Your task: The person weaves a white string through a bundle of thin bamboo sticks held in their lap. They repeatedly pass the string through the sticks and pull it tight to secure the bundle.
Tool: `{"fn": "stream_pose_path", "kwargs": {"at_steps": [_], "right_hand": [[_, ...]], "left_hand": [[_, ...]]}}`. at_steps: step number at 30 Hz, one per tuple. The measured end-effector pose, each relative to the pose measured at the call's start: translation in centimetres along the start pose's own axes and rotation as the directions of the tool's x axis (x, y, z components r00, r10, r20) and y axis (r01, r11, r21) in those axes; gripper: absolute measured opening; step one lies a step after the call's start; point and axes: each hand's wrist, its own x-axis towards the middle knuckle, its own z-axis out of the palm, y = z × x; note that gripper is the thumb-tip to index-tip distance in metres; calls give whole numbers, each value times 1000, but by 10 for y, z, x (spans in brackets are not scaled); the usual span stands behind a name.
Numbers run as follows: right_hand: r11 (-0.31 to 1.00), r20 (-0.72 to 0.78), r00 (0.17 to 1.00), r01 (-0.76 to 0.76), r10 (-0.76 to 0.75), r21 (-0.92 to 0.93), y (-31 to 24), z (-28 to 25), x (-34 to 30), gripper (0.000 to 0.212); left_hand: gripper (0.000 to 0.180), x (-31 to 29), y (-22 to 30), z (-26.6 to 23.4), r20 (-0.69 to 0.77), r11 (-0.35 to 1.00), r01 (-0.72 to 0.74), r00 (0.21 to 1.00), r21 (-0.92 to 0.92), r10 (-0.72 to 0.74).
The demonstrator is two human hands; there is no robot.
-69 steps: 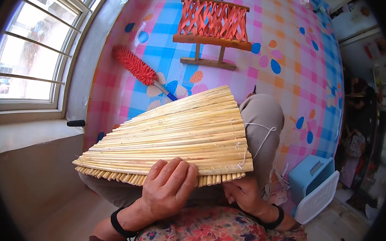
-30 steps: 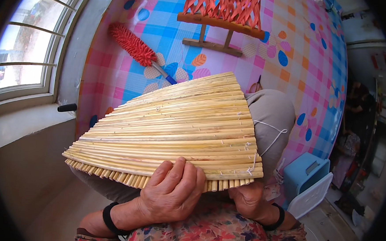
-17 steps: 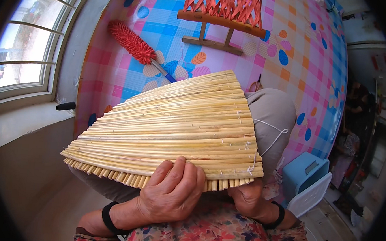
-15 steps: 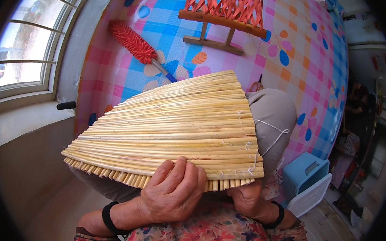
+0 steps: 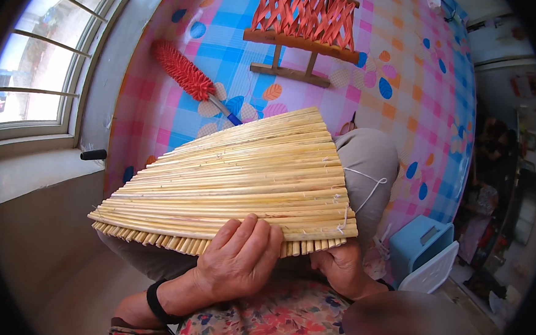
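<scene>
A mat of pale yellow reed stalks (image 5: 243,172), tied side by side with white string (image 5: 346,216), rests across my lap. Its near edge shows a second layer of cut stalk ends underneath. My left hand (image 5: 241,255) grips that edge near the middle, fingers bent over the top. At the near right corner, my right hand (image 5: 343,267) holds the mat from below; some of its fingers are hidden under the stalks. A loose loop of white cord (image 5: 374,185) trails from the mat's right side over my grey trouser knee (image 5: 370,158).
Beyond the mat, a checked floral sheet (image 5: 400,108) carries a red fluffy duster (image 5: 185,70), a wooden folding stool with red woven straps (image 5: 305,16) and partly hidden scissors (image 5: 348,124). At right stands a blue bin (image 5: 420,244) beside a white lid (image 5: 430,269). A barred window (image 5: 35,67) is left.
The whole view has shifted slightly, with the stool lower in it and the mat a little to the left. Both hands keep their places on the mat.
</scene>
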Motion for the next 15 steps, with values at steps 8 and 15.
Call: {"fn": "stream_pose_path", "kwargs": {"at_steps": [8,15], "right_hand": [[942,21,968,-250,252,222,-9,2,2,31],[841,78,947,-313,312,441,-18,2,8,23]], "left_hand": [[37,-2,2,2,-2,997,32,999,-63,-32],[40,1,-1,5,-33,1000,-6,999,-30,5]]}}
